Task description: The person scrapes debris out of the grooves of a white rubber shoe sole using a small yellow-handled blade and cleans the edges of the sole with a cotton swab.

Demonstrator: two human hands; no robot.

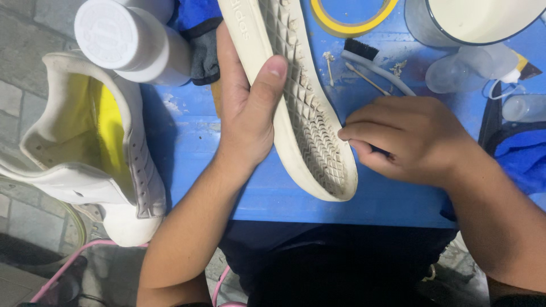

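Bright, even light from above, colours strong.
Sharp across the centre, tread of the shoe sole [310, 122] crisply rendered. Soft shadow thrown on the blue bench [187, 142] at left of centre, beside the white shoe [91, 148]. Slightly blown and blurred on the white bottle cap [111, 34], upper left. Dim and murky along the bottom edge.
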